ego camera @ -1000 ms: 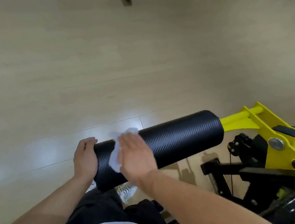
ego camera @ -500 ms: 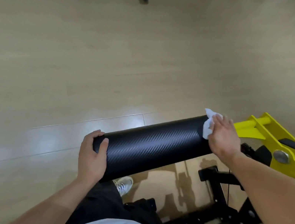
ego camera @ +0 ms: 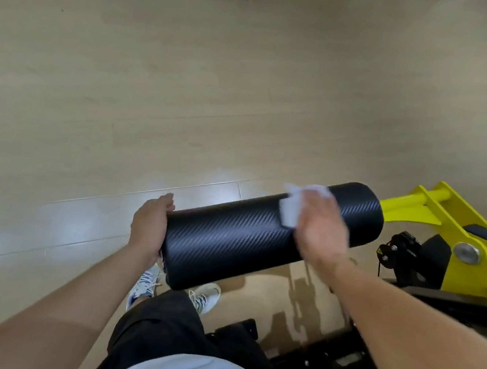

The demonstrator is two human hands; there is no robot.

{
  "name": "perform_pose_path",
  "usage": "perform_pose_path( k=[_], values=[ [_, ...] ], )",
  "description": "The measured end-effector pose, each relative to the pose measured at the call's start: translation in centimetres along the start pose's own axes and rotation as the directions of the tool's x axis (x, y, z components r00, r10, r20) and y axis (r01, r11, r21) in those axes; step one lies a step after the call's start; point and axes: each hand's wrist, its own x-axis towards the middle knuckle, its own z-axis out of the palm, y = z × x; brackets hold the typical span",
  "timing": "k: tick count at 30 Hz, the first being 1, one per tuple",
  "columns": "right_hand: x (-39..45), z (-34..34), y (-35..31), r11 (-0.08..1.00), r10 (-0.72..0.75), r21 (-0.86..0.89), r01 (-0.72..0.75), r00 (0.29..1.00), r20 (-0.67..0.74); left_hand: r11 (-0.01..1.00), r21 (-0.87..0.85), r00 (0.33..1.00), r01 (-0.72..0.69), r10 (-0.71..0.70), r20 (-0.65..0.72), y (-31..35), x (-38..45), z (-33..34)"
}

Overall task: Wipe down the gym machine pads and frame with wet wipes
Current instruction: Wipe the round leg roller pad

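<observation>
Currently the right hand (ego camera: 321,229) is lying flat, fingers straight, pressing a white wipe (ego camera: 291,207) onto the top of the black roller pad (ego camera: 246,239), toward the pad's far end. Wipe is poking out past the fingers on the left and far side; hand is motion-blurred. Left hand (ego camera: 148,223) is cupping the pad's near end, fingers curling over the end cap, thumb not visible. Pad is lying roughly horizontal, running from the left hand up and right to the yellow frame (ego camera: 461,221), where its far end is meeting a yellow tube. Two silver bolts are showing on the frame plate, with black machine parts (ego camera: 401,252) just below and beside it. Floor (ego camera: 155,89) is pale wood plank. Two sneakers (ego camera: 203,300) are showing on the floor under the pad's near end. Black shorts (ego camera: 172,330) and white shirt are sitting at bottom centre.
</observation>
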Motion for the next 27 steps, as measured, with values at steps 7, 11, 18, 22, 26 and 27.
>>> perform_pose_path(
  k=[7,11,18,22,26,27],
  values=[
    [-4.7,3.4,-14.2,0.961,-0.231,0.154,0.231,0.973,-0.016,0.976,-0.036,0.976,-0.213,0.21,-0.063,-3.2,-4.1,0.3],
    [-4.8,2.9,-13.3,0.851,-0.511,0.139,0.506,0.859,0.007,0.981,0.03,0.98,-0.191,0.193,-0.041,-2.9,-2.9,0.2],
    [1.7,-0.8,10.4,0.981,0.191,-0.031,-0.192,0.981,-0.03,0.994,0.102,0.999,0.032,-0.032,-0.002,-2.5,0.7,0.2],
    [1.6,-0.7,5.3,0.979,0.205,0.023,-0.204,0.977,-0.055,0.99,0.01,0.99,0.139,-0.139,0.006,-1.2,2.1,0.5],
    [-2.5,-0.9,-11.2,0.971,-0.184,0.185,0.149,0.965,0.187,0.969,-0.067,0.971,0.238,-0.235,0.046,0.4,2.9,0.9],
    [-3.9,-0.5,-14.1,0.941,-0.312,0.215,0.263,0.918,0.244,0.955,-0.082,0.957,0.284,-0.278,0.079,0.5,3.3,0.6]
  ],
)
